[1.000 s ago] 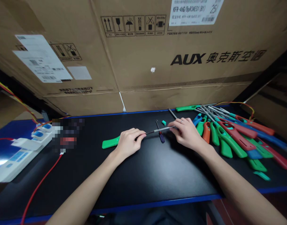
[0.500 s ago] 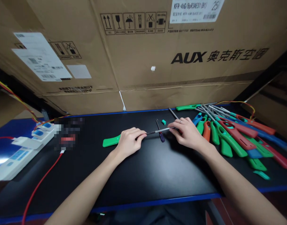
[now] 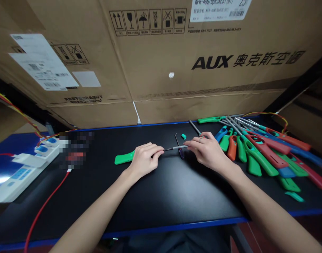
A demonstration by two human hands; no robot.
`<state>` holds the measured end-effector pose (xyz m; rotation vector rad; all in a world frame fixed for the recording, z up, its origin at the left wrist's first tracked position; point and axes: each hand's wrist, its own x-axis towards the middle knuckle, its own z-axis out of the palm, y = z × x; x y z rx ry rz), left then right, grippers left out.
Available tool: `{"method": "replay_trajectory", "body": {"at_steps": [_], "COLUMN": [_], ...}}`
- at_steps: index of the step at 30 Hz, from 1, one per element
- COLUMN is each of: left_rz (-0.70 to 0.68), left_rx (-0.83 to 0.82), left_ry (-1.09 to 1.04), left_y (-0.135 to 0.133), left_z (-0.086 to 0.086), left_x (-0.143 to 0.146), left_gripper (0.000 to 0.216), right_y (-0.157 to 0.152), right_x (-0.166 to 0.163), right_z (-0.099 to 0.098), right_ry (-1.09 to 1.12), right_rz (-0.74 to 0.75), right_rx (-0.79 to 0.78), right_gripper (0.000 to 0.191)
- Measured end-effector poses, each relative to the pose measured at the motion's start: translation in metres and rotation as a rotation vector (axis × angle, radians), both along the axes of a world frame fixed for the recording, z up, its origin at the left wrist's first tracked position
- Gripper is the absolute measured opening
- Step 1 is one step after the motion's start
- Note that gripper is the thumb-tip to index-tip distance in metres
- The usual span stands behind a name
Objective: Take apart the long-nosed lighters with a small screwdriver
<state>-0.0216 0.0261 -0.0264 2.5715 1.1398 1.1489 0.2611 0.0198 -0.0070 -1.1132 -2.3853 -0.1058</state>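
Note:
My left hand [image 3: 146,158] is closed around a green stick lighter [image 3: 124,158], whose handle end sticks out to the left. From its fingertips a thin dark rod [image 3: 168,150] points right. The rod's far end meets a grey metal tube [image 3: 178,147], and my right hand [image 3: 207,149] pinches this tube between thumb and fingers. Beneath the tube lies a small screwdriver [image 3: 181,153] with a dark purple handle. A small green plastic piece [image 3: 183,136] rests just behind. Another grey tube [image 3: 194,127] lies beyond my right hand, partly hidden by it.
Many stick lighters [image 3: 261,154] in green, red, orange and blue are heaped at the right. A green plastic sliver [image 3: 294,196] lies near the front right. A white power strip [image 3: 24,172] and red cable [image 3: 48,205] occupy the left. Behind stands a large cardboard box [image 3: 161,59].
My right hand has shifted slightly left along the tube, closer to my left hand. Less of the tube shows between them. My left hand keeps its hold on the lighter.

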Motion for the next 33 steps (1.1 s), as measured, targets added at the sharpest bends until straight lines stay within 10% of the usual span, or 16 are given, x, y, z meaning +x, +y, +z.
{"method": "replay_trajectory", "body": {"at_steps": [33], "left_rz": [-0.015], "left_rx": [-0.152], "left_ry": [-0.061], "left_y": [-0.008], "left_z": [-0.007], "left_x": [0.01], "left_gripper": [0.021], "right_y": [-0.005], "right_x": [-0.006], "right_z": [-0.004], "right_ry": [0.079], "right_rz": [0.083], "right_rx": [-0.149], "right_gripper": [0.026]}}
